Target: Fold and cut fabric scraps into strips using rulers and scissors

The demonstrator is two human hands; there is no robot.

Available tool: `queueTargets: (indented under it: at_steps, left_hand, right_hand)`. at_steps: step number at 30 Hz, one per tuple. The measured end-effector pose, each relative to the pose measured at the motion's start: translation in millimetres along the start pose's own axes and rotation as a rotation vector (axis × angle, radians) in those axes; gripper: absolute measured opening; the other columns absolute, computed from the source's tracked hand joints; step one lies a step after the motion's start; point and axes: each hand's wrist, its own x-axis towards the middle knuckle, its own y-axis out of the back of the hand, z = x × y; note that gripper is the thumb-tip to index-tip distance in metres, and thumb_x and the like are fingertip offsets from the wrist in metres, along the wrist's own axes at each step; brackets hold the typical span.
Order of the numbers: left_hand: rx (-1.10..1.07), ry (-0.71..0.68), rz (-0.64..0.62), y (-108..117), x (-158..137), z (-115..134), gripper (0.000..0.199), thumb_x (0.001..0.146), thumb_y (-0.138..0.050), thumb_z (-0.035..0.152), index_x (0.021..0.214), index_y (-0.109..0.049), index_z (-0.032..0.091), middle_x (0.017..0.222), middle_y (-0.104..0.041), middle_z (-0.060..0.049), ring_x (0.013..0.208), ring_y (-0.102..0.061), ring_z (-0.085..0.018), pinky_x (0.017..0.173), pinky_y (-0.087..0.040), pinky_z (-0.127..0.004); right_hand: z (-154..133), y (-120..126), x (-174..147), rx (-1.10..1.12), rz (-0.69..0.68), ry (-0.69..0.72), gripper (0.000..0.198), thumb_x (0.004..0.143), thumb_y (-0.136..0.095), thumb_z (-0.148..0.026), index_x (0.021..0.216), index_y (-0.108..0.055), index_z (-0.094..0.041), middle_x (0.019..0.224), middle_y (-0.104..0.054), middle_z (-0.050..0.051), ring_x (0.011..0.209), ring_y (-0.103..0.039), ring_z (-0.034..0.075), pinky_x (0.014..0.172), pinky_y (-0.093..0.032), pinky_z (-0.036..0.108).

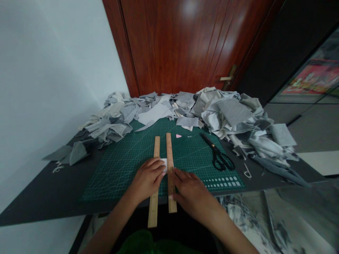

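Two wooden rulers lie lengthwise over the green cutting mat (124, 169), their near ends jutting past the table edge. Between the left ruler (157, 146) and the right ruler (169, 150) shows a small white piece, apparently fabric (165, 165). My left hand (148, 178) reaches across the left ruler, its fingers closed together and holding the white piece down; they hide part of it. My right hand (190, 192) grips the right ruler along its right side, thumb nearer me and fingertips further up. Black scissors (217, 153) rest on the mat to the right.
Heaps of grey and white fabric scraps (233, 113) line the back of the dark table (39, 194) and spread down both sides. A pink chip (178, 135), perhaps tailor's chalk, lies past the rulers. Behind stands a wooden door (196, 46). More scraps (243, 218) litter the floor.
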Motion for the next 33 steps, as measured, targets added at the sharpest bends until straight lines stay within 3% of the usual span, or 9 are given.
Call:
queueTargets:
  at_steps: [3, 8, 25, 33]
  left_hand:
    - [0.013, -0.017, 0.007, -2.6, -0.2, -0.9, 0.026, 0.100, -0.055, 0.019, 0.121, -0.072, 0.022, 0.127, -0.072, -0.005, 0.129, -0.059, -0.026, 0.113, -0.049, -0.050]
    - [0.013, -0.029, 0.017, -3.2, 0.2, -0.8, 0.025, 0.101, -0.055, 0.019, 0.119, -0.072, 0.021, 0.125, -0.073, -0.005, 0.128, -0.060, -0.025, 0.113, -0.050, -0.046]
    - [0.003, -0.016, -0.040, 2.2, 6.6, 5.2, 0.023, 0.102, -0.052, 0.019, 0.119, -0.069, 0.021, 0.123, -0.071, -0.006, 0.127, -0.058, -0.025, 0.112, -0.050, -0.046]
    - [0.026, -0.034, -0.057, 1.6, 4.5, 5.2, 0.024, 0.101, -0.054, 0.017, 0.120, -0.068, 0.021, 0.124, -0.070, -0.006, 0.128, -0.057, -0.026, 0.112, -0.050, -0.047]
  right_hand:
    - [6.6, -9.8, 10.8, -0.025, 0.035, 0.036, 0.064, 0.099, -0.057, -0.021, 0.159, -0.038, -0.007, 0.167, -0.035, 0.018, 0.154, -0.034, 0.032, 0.126, -0.029, 0.055]
    - [11.7, -16.4, 13.6, -0.017, 0.013, 0.031, 0.065, 0.100, -0.052, -0.020, 0.161, -0.033, -0.007, 0.169, -0.028, 0.016, 0.156, -0.030, 0.031, 0.126, -0.028, 0.057]
    - [10.6, -16.4, 13.1, 0.020, 0.013, 0.047, 0.068, 0.100, -0.054, -0.023, 0.161, -0.030, -0.005, 0.169, -0.026, 0.020, 0.157, -0.025, 0.032, 0.128, -0.019, 0.059]
    - [15.4, -22.3, 15.2, 0.079, 0.031, 0.068, 0.068, 0.098, -0.053, -0.020, 0.162, -0.031, -0.009, 0.170, -0.028, 0.018, 0.158, -0.024, 0.029, 0.127, -0.021, 0.059]
